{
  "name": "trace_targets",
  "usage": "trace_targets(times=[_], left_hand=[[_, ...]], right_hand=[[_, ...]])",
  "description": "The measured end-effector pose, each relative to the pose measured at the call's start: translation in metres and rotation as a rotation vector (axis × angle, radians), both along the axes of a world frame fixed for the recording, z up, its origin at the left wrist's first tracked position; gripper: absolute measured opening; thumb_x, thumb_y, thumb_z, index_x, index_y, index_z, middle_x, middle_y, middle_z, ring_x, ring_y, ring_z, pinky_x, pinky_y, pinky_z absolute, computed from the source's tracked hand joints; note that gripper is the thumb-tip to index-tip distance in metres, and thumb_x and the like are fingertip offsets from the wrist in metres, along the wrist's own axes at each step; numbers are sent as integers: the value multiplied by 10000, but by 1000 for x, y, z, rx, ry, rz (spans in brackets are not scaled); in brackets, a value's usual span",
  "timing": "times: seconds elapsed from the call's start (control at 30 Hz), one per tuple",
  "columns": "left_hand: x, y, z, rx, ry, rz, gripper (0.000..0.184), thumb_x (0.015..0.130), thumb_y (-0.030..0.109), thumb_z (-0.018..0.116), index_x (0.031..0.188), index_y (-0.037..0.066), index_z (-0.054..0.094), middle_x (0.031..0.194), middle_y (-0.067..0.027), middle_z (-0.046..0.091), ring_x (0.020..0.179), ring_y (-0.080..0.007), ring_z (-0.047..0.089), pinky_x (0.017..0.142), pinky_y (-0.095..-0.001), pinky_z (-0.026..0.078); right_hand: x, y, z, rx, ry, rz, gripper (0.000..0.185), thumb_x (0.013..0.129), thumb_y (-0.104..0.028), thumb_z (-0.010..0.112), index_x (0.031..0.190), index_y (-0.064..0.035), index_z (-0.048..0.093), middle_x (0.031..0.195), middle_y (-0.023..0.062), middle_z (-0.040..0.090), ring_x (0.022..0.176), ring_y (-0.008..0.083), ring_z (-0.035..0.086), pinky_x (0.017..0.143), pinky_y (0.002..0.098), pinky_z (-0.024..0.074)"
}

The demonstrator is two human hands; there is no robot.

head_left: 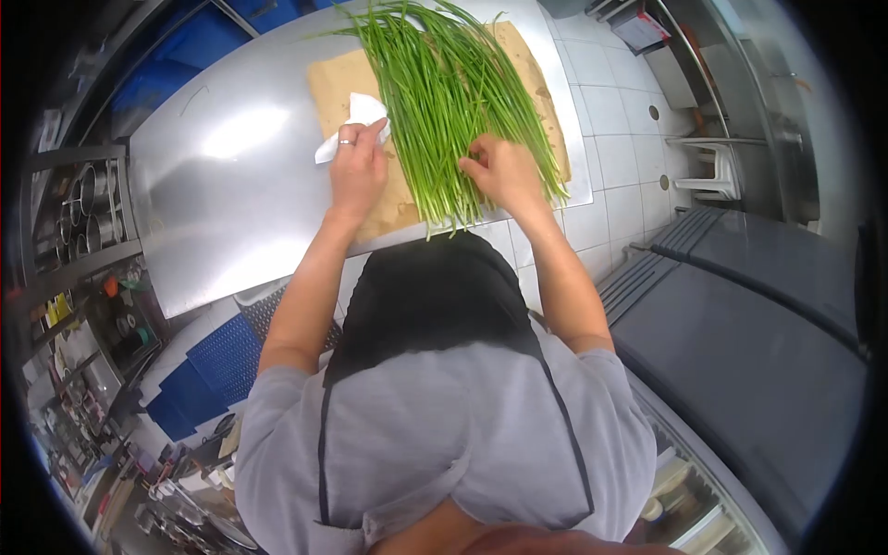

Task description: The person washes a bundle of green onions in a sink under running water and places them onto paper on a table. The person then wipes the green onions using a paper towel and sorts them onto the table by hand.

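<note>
A wide layer of long green chives (435,102) lies over a sheet of brown paper (335,83) on the metal table, pale cut ends toward me. My left hand (359,171), with a ring on one finger, is closed on a crumpled white paper towel (367,109) left of the chives. Over the lower right part of the chives, my right hand (504,173) has its thumb and fingers bent together. Whether a stalk sits between those fingertips is too small to make out.
The steel table (213,213) stretches to the left, its front edge by my black apron (435,287). Shelves with metal pots (88,208) stand at far left. On the right are a white plastic stool (712,174) and a grey appliance (740,314). Blue mats (227,351) lie at lower left.
</note>
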State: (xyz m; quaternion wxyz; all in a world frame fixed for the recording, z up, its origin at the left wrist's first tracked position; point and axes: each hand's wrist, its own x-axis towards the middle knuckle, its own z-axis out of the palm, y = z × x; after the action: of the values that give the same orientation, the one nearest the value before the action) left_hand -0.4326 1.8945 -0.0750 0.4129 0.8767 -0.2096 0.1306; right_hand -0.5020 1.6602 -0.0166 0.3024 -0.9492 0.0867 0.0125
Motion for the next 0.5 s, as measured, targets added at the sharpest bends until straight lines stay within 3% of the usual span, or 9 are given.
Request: trace_targets(times=[0.17,0.27,0.3,0.4,0.43,0.5], left_hand=[[-1,15,30,-133,4,44,395,765,40,661,1157,88,661,1017,-121,569,867,-283,617,710,-397,520],[12,26,34,4,-130,136,377,775,101,661,1151,70,663,1071,-126,585,876,-291,619,751,-408,522],[22,32,32,226,-244,109,378,792,149,649,1154,41,663,1084,-160,622,903,-325,620,815,-432,516],[21,38,11,243,79,-6,387,801,139,655,1178,49,665,1093,-188,647,940,-357,617,864,-447,491],[15,37,28,247,171,14,357,826,127,621,1168,40,667,1080,-193,655,976,-381,615,863,-446,506],[13,36,30,143,156,90,337,834,80,593,1159,42,670,1110,-195,648,987,-395,617,863,-443,513]], right_hand=[[-18,8,1,-116,-70,-85,174,808,-201,687,908,-61,704,796,185,695,767,382,672,705,479,518],[-27,1,5,-64,-66,-109,146,818,-165,664,899,-52,705,789,184,699,746,369,680,691,465,525],[-28,-2,4,-53,-55,-105,141,821,-157,657,897,-49,705,789,184,701,741,366,682,685,459,527],[-26,0,10,-28,-40,-73,136,831,-138,646,904,-40,705,787,180,704,729,349,689,673,435,532],[-23,-1,14,-23,-41,-64,136,835,-134,643,909,-37,705,786,178,705,726,343,691,669,427,534],[-19,-1,24,25,-50,-65,143,842,-134,641,921,-34,707,784,175,706,721,334,694,670,414,533]])
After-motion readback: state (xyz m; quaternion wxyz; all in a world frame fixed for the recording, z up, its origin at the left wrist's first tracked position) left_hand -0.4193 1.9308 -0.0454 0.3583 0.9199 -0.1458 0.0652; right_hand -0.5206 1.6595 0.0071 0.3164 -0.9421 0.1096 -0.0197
